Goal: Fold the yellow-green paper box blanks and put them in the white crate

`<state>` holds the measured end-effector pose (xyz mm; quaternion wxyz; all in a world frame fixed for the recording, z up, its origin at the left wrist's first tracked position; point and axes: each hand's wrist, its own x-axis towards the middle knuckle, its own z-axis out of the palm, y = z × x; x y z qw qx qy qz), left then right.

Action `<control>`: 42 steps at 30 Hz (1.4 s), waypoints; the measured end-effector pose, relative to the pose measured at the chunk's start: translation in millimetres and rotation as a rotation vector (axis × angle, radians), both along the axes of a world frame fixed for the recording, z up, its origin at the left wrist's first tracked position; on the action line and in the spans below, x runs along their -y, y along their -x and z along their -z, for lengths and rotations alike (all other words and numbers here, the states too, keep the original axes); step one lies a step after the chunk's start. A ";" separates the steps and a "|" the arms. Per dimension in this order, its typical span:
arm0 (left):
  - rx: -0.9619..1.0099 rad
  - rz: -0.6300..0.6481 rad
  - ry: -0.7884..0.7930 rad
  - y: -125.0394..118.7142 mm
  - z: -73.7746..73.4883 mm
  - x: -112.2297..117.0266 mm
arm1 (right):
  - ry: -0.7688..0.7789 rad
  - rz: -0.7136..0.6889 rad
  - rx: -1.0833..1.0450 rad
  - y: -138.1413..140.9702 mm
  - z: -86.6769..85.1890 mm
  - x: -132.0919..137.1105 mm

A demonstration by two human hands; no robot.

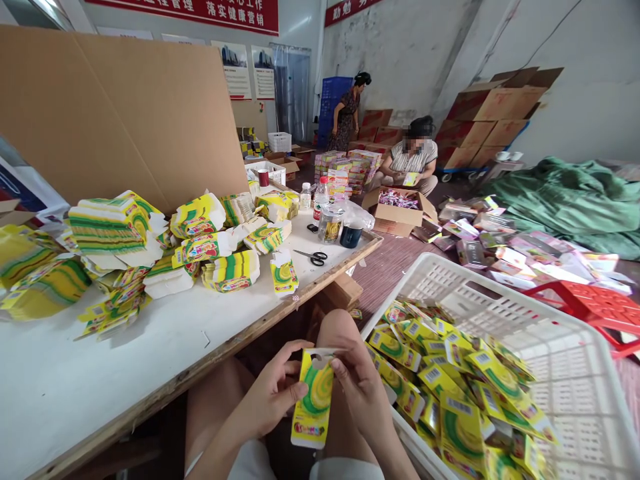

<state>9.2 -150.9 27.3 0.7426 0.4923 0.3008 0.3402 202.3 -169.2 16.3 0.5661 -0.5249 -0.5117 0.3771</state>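
Note:
Over my lap I hold a yellow and green printed carton (314, 400) upright with both hands. My left hand (270, 393) grips its left edge with thumb and fingers closed on it. My right hand (361, 390) pinches the white hang tab at the top right. To the right, a white plastic basket (565, 373) holds several finished cartons of the same print (450, 393). On the white table (100, 373) to the left lie stacks of flat cartons (115, 227).
Scissors (313, 257), bottles and a dark cup (351, 235) stand at the table's far end. A big cardboard sheet (125, 113) leans behind the stacks. A red stool (595, 303) lies right of the basket. Two other people work among cardboard boxes (397, 210) at the back.

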 end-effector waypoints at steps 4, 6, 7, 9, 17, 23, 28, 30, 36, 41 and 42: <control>-0.087 -0.102 -0.117 -3.0 5.6 -1.7 | 0.029 -0.166 0.050 -9.1 0.0 -2.2; -0.126 -0.110 -0.162 -4.9 7.3 -0.4 | 0.105 -0.229 0.075 -8.7 -1.3 -3.8; -0.135 -0.104 -0.174 -5.7 7.9 0.5 | 0.136 -0.241 0.105 -6.9 -2.1 -4.6; -0.140 -0.085 -0.185 -6.5 8.8 2.2 | 0.163 -0.208 0.206 -1.7 -4.1 -5.7; -0.116 -0.077 -0.120 -5.1 10.0 2.1 | 0.162 -0.141 0.477 7.5 -8.2 -6.6; -0.101 -0.135 -0.107 -5.4 3.7 -0.5 | 0.129 -0.120 0.410 4.0 -8.4 -7.6; -0.056 -0.111 -0.029 -6.2 -1.8 -2.5 | 0.119 -0.166 0.020 -4.7 -0.8 -6.5; -0.058 -0.091 -0.050 -11.7 -0.9 -2.0 | 0.155 -0.146 -0.179 -4.1 4.0 -5.7; -0.322 -0.223 -0.498 -28.5 9.4 -41.5 | 0.082 0.325 -0.649 -12.1 14.5 -2.0; -0.602 -0.527 -0.708 -9.6 23.6 -125.0 | -0.025 0.656 -0.884 -40.7 26.3 1.0; -0.630 -0.543 -0.718 -4.2 26.7 -138.2 | 0.024 0.625 -0.892 -42.1 29.3 2.1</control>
